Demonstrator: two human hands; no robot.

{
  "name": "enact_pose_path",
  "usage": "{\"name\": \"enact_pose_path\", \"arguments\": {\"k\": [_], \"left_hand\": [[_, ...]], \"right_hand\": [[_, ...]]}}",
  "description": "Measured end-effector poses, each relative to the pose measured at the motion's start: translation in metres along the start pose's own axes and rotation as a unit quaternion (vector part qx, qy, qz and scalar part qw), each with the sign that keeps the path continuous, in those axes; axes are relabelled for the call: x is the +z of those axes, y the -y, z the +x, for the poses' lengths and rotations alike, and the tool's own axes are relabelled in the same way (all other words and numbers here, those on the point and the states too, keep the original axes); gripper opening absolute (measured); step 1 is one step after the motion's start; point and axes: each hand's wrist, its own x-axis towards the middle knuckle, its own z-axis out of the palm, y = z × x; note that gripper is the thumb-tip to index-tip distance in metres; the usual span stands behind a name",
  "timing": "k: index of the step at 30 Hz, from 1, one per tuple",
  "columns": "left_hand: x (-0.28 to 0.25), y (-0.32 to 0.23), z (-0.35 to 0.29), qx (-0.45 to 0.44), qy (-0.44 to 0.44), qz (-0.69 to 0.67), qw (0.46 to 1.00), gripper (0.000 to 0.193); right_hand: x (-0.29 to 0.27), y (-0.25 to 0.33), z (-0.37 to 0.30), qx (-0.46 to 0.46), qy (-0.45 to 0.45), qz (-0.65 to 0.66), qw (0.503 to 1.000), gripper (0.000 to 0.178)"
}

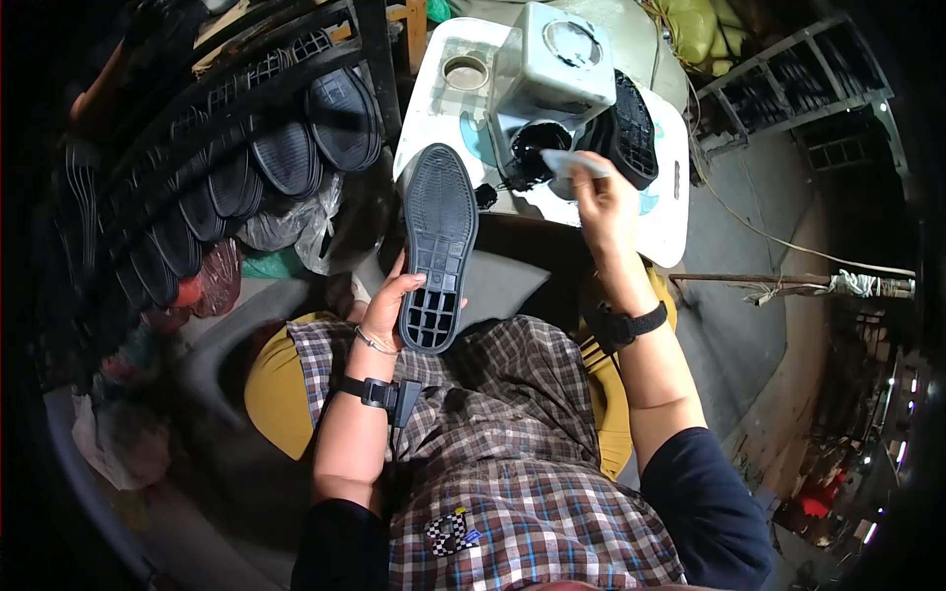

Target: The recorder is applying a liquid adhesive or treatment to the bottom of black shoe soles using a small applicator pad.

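Observation:
A black shoe sole (440, 212) stands nearly upright in my left hand (382, 313), toe end away from me, its open grid at the heel near my thumb. My fingers wrap its left edge. To the right, my right hand (606, 202) pinches a flat, light grey piece (572, 163), slightly blurred; I cannot tell whether it is cloth or foam. This piece is beside the black-smeared opening (539, 143) of a pale box-shaped container (552, 84). Whether it touches the black stuff inside cannot be made out. More black soles (631, 128) lie just beyond my right hand.
A white low table (662, 229) carries the container and soles. Several black soles (286, 163) hang in a dark rack at the left, above plastic bags (286, 222). At the right are a metal rack (798, 84) and a rod (749, 279) with a cord. A checked apron (493, 443) covers my lap.

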Motion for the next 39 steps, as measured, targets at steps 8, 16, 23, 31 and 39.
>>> {"name": "enact_pose_path", "arguments": {"k": [8, 16, 23, 31, 39], "left_hand": [[-0.004, 0.006, 0.002, -0.003, 0.005, 0.02, 1.0, 0.068], [-0.024, 0.016, 0.009, 0.018, 0.017, 0.016, 1.0, 0.055], [-0.043, 0.022, 0.012, 0.015, -0.039, 0.023, 0.999, 0.055], [-0.054, 0.022, 0.012, 0.012, -0.028, 0.037, 0.999, 0.06], [-0.055, 0.021, 0.015, 0.002, -0.038, 0.034, 0.999, 0.069]], "right_hand": [[0.007, -0.032, -0.005, 0.064, -0.064, 0.168, 0.982, 0.03], [0.047, 0.023, -0.042, 0.297, 0.134, 0.38, 0.866, 0.026], [0.118, 0.007, -0.023, 0.201, 0.097, 0.323, 0.92, 0.03], [0.118, 0.011, -0.035, 0.243, 0.167, 0.283, 0.913, 0.024], [0.119, 0.005, -0.019, 0.221, 0.116, 0.307, 0.918, 0.026]]}}
